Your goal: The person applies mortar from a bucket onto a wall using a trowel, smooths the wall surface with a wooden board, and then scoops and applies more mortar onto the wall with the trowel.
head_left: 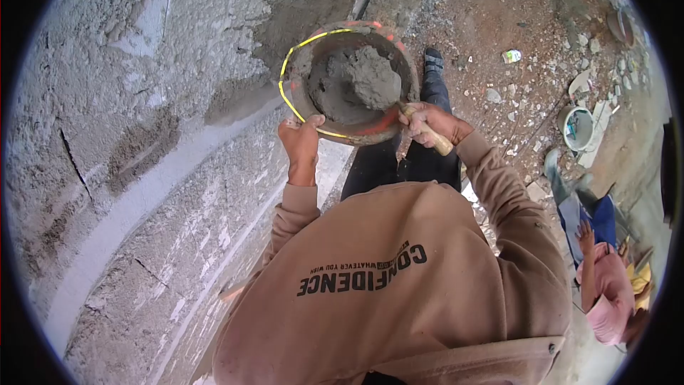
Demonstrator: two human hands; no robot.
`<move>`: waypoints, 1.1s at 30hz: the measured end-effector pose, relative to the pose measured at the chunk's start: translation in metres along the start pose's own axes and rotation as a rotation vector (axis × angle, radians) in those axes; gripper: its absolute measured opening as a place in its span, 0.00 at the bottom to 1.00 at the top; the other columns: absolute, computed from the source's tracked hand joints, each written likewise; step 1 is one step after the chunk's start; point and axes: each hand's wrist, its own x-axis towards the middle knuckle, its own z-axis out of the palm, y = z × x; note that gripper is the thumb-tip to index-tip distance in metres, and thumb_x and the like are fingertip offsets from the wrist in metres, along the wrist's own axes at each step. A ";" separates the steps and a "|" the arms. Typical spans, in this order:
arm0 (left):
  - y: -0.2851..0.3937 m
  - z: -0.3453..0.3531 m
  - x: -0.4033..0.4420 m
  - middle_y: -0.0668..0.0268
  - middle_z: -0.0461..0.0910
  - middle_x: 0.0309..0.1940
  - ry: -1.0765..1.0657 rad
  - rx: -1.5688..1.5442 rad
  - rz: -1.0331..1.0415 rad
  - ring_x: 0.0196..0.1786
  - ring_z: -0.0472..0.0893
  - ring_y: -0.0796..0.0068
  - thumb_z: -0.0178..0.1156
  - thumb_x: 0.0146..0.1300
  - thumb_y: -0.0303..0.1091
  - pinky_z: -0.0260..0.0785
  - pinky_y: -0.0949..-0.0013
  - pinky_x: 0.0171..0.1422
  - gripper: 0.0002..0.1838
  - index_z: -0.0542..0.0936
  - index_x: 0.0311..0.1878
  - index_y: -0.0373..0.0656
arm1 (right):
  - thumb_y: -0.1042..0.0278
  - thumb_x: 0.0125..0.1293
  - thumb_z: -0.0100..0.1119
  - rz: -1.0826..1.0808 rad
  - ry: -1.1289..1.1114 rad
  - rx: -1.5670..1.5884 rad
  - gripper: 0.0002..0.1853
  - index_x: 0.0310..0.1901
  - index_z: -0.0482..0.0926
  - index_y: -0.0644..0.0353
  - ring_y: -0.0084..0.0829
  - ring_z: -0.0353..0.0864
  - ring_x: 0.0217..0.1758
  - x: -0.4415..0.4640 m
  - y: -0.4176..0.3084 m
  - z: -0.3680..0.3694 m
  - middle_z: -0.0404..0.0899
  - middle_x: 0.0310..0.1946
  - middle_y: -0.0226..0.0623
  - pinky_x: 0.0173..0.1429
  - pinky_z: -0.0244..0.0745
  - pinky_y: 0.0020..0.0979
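A round basin (407, 64), its rim smeared with orange and edged in yellow on one side, is held in front of me against the wall. Wet grey mortar (324, 89) coats its inside. My left hand (301, 139) grips the near-left rim, thumb over the edge. In my right hand (436, 125) is a trowel (442, 145), fingers wrapped round its wooden handle. A heap of mortar (376, 78) lies over the blade inside the basin and hides most of it.
A rough, partly plastered wall (142, 114) rises on my left. Rubble (499, 93) litters the ground at right, with a small can (511, 56) and a white bucket (576, 128). Another person (609, 289) in pink is at lower right.
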 end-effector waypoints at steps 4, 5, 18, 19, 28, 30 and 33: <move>-0.012 0.003 0.004 0.63 0.82 0.38 0.038 -0.056 -0.010 0.36 0.81 0.73 0.62 0.50 0.14 0.76 0.71 0.41 0.19 0.79 0.48 0.32 | 0.78 0.54 0.54 -0.343 0.062 0.021 0.08 0.36 0.69 0.57 0.20 0.64 0.14 -0.023 -0.051 0.011 0.67 0.21 0.29 0.13 0.62 0.24; -0.004 0.009 0.000 0.64 0.81 0.38 0.072 -0.059 -0.056 0.36 0.81 0.72 0.63 0.49 0.14 0.75 0.70 0.40 0.20 0.79 0.48 0.32 | 0.77 0.57 0.53 -0.420 0.063 0.047 0.08 0.39 0.68 0.56 0.21 0.66 0.15 -0.028 -0.067 0.011 0.67 0.21 0.29 0.16 0.64 0.25; -0.022 0.020 0.005 0.65 0.82 0.35 0.215 -0.059 -0.157 0.34 0.80 0.73 0.63 0.46 0.13 0.74 0.71 0.41 0.15 0.80 0.40 0.32 | 0.78 0.62 0.52 -1.752 0.877 0.145 0.10 0.43 0.65 0.63 0.28 0.76 0.21 0.025 -0.307 0.049 0.73 0.25 0.38 0.26 0.75 0.32; -0.026 0.020 0.004 0.64 0.82 0.35 0.234 -0.062 -0.150 0.34 0.80 0.73 0.63 0.46 0.13 0.74 0.70 0.41 0.16 0.80 0.41 0.31 | 0.76 0.61 0.54 -1.722 1.002 0.182 0.10 0.43 0.66 0.64 0.34 0.78 0.23 0.051 -0.328 0.045 0.75 0.26 0.42 0.28 0.76 0.36; -0.046 0.028 0.004 0.63 0.81 0.35 0.265 -0.055 -0.189 0.33 0.80 0.73 0.62 0.46 0.11 0.75 0.69 0.38 0.17 0.80 0.42 0.31 | 0.69 0.59 0.56 -1.387 0.729 -0.632 0.13 0.37 0.67 0.70 0.59 0.78 0.30 0.140 -0.308 0.137 0.77 0.24 0.54 0.38 0.73 0.50; -0.033 0.030 0.002 0.63 0.81 0.35 0.237 -0.041 -0.170 0.33 0.79 0.75 0.62 0.47 0.11 0.74 0.71 0.38 0.15 0.80 0.41 0.31 | 0.67 0.60 0.57 -1.388 0.625 -0.632 0.12 0.37 0.68 0.67 0.50 0.78 0.26 0.103 -0.248 0.138 0.75 0.22 0.47 0.33 0.73 0.47; -0.021 0.025 -0.011 0.64 0.82 0.35 0.169 0.000 -0.141 0.35 0.80 0.76 0.60 0.49 0.12 0.73 0.73 0.40 0.13 0.81 0.40 0.31 | 0.66 0.61 0.59 -0.787 0.302 -0.636 0.10 0.39 0.70 0.59 0.23 0.71 0.18 0.017 -0.169 0.093 0.71 0.23 0.28 0.21 0.66 0.30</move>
